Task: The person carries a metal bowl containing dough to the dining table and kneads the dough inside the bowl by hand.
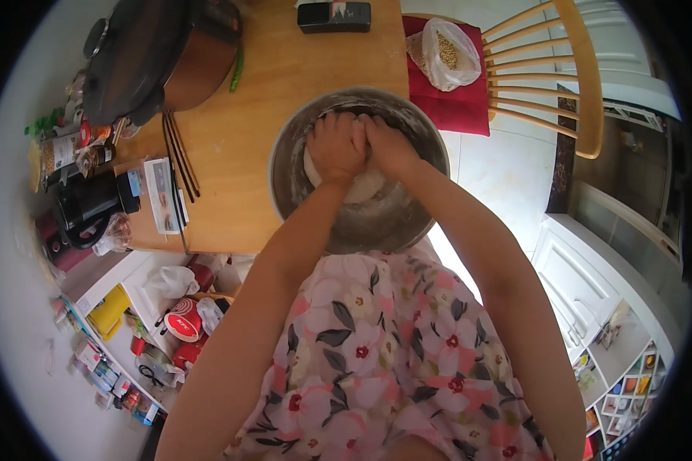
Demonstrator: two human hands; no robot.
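A wide metal bowl (380,230) sits at the table's corner, against the front of my floral clothing. Inside it lies a pale lump of dough (364,189), and whitish residue streaks the bowl's inner wall. My left hand (335,145) presses on the dough with its fingers curled over the far side. Right beside it, my right hand (389,147) bears down on the dough too, its fingers touching my left hand. Both hands cover much of the dough, so its far part is hidden.
The wooden table (248,150) holds a large lidded cooker (199,63), a green chilli (237,70), chopsticks (180,152), a black electric kettle (89,201) and a black box (334,17). An open plastic bag of beans or grain (447,55) rests on a red-cushioned chair (588,80).
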